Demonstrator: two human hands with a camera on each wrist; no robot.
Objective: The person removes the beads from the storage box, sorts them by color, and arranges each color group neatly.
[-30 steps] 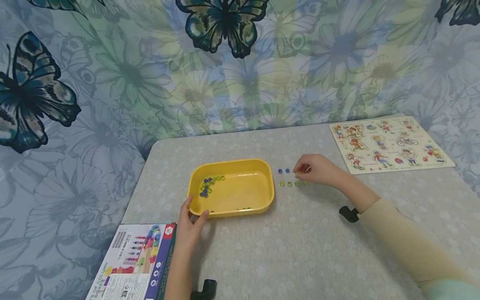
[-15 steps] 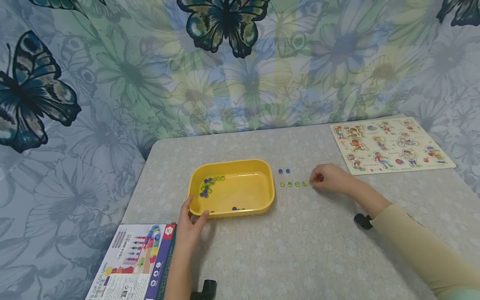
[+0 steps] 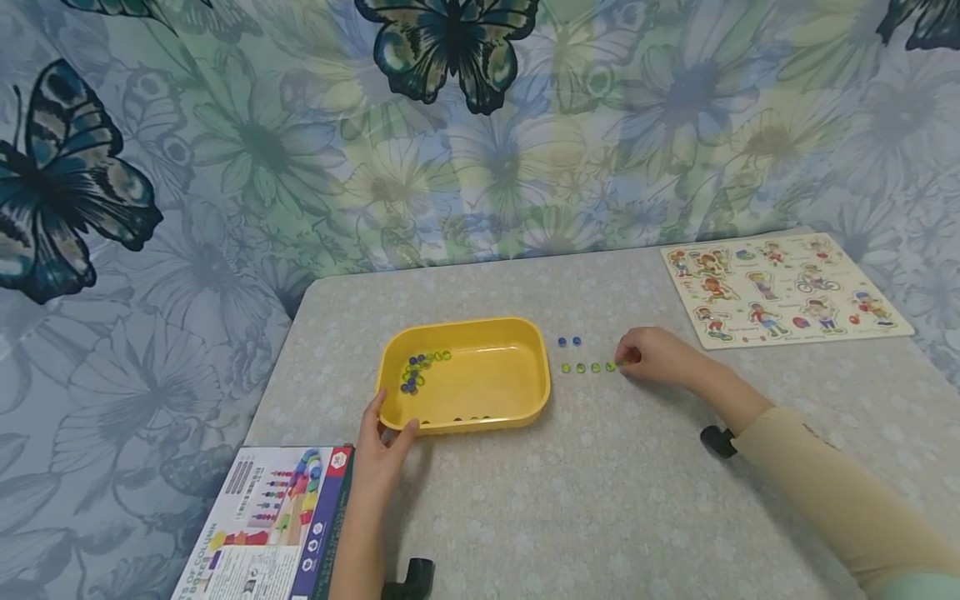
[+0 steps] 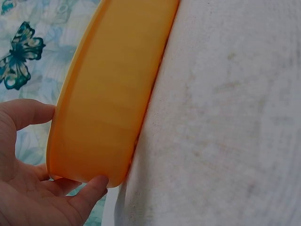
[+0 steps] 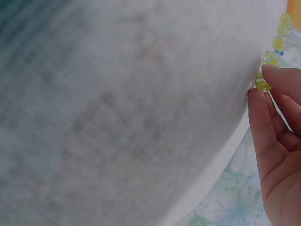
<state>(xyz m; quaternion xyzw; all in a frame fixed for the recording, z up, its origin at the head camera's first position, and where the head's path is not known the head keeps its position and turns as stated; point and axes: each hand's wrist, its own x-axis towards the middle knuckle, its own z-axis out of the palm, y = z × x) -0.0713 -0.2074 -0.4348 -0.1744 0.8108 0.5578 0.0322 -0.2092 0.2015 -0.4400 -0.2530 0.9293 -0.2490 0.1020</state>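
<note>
My left hand point(image 3: 382, 454) grips the near left corner of a yellow plastic tray point(image 3: 487, 375), thumb at its rim in the left wrist view. Blue beads point(image 3: 409, 387) and yellow-green glassy beads point(image 3: 447, 356) lie in the tray's left part. Right of the tray, a row of yellow-green beads point(image 3: 581, 368) runs along the table, with two blue beads point(image 3: 569, 342) behind it. At the row's right end is my right hand point(image 3: 662, 360). Its thumb and finger pinch a yellow-green bead point(image 5: 262, 83), close to the table surface.
A printed box point(image 3: 262, 525) lies at the table's front left. A cream board with cartoon children point(image 3: 787, 292) lies at the back right. Butterfly-patterned cloth point(image 3: 480, 183) hangs behind the table. Black wrist devices point(image 3: 717, 442) sit below both hands.
My right hand has moved from beside the blue beads rightward, then slightly back left to the end of the yellow-green row. My left hand stays on the tray.
</note>
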